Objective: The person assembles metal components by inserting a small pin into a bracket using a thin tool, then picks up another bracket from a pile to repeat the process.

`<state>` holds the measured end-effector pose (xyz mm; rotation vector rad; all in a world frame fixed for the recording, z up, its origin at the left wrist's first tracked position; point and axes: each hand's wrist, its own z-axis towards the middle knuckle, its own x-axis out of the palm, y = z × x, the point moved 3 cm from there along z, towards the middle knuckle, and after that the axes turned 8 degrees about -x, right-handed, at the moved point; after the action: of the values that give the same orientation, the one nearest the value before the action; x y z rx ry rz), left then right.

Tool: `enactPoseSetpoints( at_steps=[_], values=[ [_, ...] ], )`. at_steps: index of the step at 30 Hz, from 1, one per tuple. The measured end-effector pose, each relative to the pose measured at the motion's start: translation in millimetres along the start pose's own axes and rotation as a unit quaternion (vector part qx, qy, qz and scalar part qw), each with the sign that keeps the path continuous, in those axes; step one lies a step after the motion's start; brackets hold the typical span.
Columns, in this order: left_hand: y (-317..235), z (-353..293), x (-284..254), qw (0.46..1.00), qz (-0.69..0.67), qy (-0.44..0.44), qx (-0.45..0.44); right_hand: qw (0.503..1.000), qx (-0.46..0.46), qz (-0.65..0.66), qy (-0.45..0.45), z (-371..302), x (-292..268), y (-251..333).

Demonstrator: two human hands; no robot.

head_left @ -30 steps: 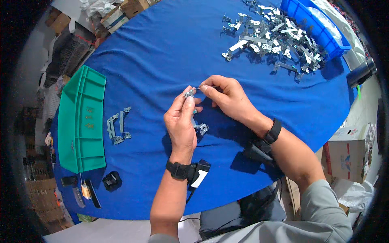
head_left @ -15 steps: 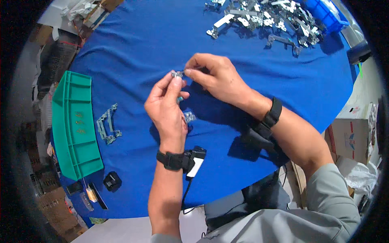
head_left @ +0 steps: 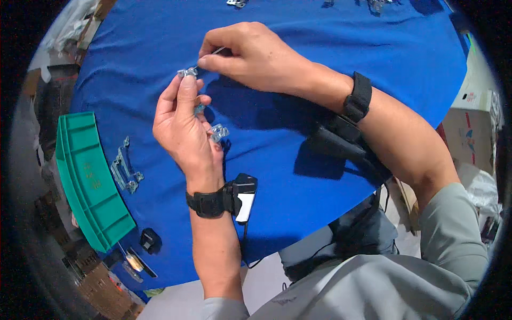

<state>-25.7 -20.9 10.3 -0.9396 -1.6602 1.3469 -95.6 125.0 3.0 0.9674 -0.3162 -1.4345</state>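
Observation:
My left hand [head_left: 184, 125] is closed around a metal linkage with bracket-like ends. One silvery end [head_left: 188, 72] sticks up from the thumb and fingertips, and a clear-looking grey end [head_left: 218, 132] shows beside the palm. The middle of the linkage is mostly hidden by the fingers. My right hand [head_left: 256, 57] is in a pinch right beside the upper end, with a thin rod [head_left: 218, 50] showing pale between its fingers. Where the rod meets the linkage is too small to tell. Black straps with small devices are on both wrists.
A green tray [head_left: 100, 184] stands at the left with a few brassy bits in it. Beside it lie another metal linkage [head_left: 127, 166] and a black block [head_left: 150, 241]. Metal parts [head_left: 376, 5] show at the far edge of the blue cloth. A carton [head_left: 469, 133] stands off to the right.
The view has shifted, so the heap of parts and the blue bin are mostly out of the picture. Both hands appear farther up and left, keeping nearly the same grip.

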Motion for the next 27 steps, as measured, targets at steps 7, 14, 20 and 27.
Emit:
enactPoseSetpoints(
  at_steps=[7, 14, 20, 27],
  values=[
    [1.2, -0.8, 0.2, 1.000, 0.028, -0.002, 0.012, 1.000, 0.009, 0.000, -0.018, -1.1, 1.5, -0.4],
    [4.5, 2.9, -6.3, 0.998, -0.058, 0.033, 0.021, 0.999, 0.011, 0.001, -0.041, -1.2, -2.0, 1.5],
    [2.5, 0.4, -5.2, 0.996, -0.084, 0.010, 0.003, 0.998, 0.040, 0.006, -0.039, -2.4, -5.3, 5.9],
    [4.0, 0.9, -3.7, 0.997, -0.070, 0.014, 0.010, 0.999, 0.002, 0.000, -0.040, -3.9, -3.4, 6.4]
  ],
)
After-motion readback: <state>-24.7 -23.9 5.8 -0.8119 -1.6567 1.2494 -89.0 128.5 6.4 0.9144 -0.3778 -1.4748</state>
